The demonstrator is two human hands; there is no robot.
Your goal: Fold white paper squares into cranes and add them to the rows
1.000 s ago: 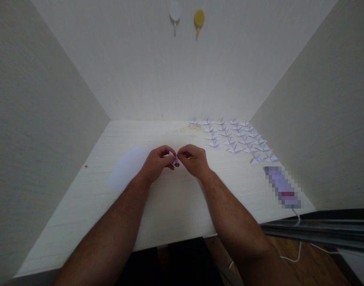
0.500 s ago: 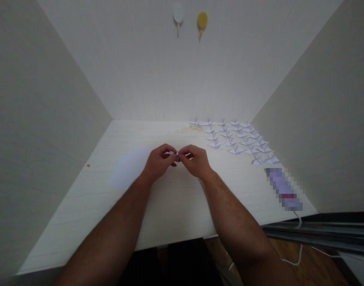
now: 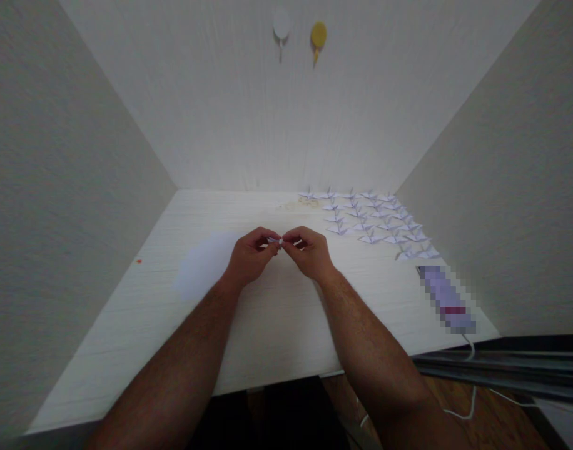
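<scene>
My left hand point(image 3: 249, 256) and my right hand point(image 3: 309, 253) meet over the middle of the pale wooden table point(image 3: 268, 325). Both pinch a small folded piece of white paper point(image 3: 276, 240) between fingertips, with most of it hidden by the fingers. Sheets of pale paper point(image 3: 202, 265) lie flat on the table just left of my left hand. Several finished paper cranes point(image 3: 371, 219) stand in rows at the far right of the table.
White walls close the table in on the left, back and right. A blurred oblong device point(image 3: 446, 297) with a white cable point(image 3: 465, 400) lies at the right front edge. Two round hooks point(image 3: 299, 34), white and yellow, hang on the back wall.
The folded paper has been turned and pressed smaller between my fingertips. My hands stay in the same place, drawn slightly closer together.
</scene>
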